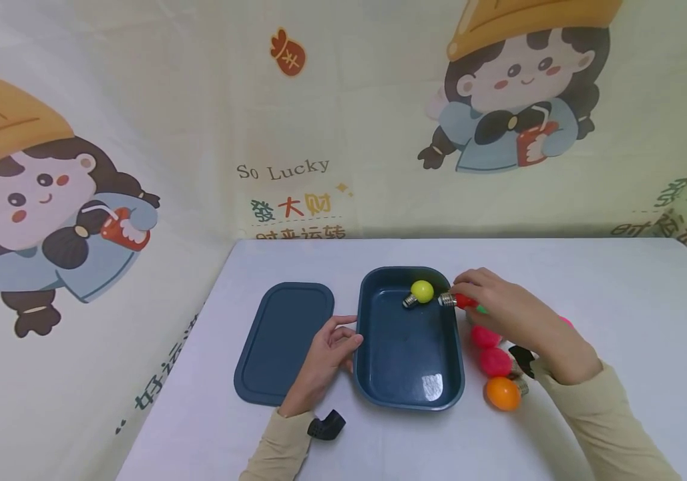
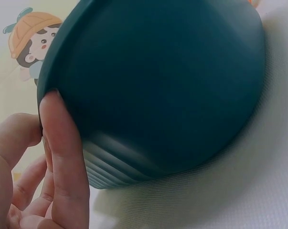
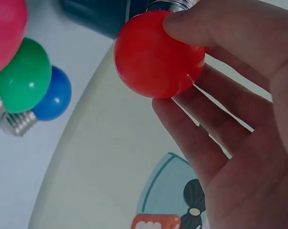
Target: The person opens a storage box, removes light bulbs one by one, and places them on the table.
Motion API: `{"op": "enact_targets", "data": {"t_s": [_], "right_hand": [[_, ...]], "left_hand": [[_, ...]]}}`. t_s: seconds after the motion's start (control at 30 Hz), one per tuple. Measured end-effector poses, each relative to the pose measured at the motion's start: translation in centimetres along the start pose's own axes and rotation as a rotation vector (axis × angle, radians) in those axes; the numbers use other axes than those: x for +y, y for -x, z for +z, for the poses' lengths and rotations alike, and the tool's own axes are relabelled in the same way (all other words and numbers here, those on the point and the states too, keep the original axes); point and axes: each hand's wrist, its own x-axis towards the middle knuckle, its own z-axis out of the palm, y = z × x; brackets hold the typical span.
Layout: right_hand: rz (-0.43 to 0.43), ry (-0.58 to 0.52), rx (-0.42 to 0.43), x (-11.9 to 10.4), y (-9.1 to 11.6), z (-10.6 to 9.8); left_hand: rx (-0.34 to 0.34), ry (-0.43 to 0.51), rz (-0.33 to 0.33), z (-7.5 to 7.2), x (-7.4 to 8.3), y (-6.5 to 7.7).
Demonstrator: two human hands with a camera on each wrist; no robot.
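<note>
In the head view my left hand [image 1: 332,351] holds the left rim of a dark blue rectangular box [image 1: 406,361]. The left wrist view shows fingers against the wall of this box [image 2: 158,86]. A red light bulb [image 3: 155,57] is pinched between the thumb and fingers of my right hand [image 1: 505,310]. Its metal screw base points left over the box's right rim, while my fingers partly cover the red globe. Inside the box, near the far end, lies a yellow light bulb [image 1: 422,291].
Right of the box lie an orange bulb [image 1: 503,393], pink bulbs [image 1: 495,362], a green bulb [image 3: 26,78] and a blue bulb [image 3: 55,95]. A flat dark blue lid [image 1: 286,341] rests left of the box on the white table [image 1: 391,444]. A printed cloth hangs behind.
</note>
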Motion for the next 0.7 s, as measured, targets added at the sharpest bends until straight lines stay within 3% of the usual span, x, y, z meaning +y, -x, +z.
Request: {"op": "enact_targets", "data": {"t_s": [0.7], "right_hand": [[0.113, 0.009, -0.054, 2.8, 1.3, -0.9]], "left_hand": [[-0.011, 0.003, -0.023, -0.5, 1.0, -0.5]]}}
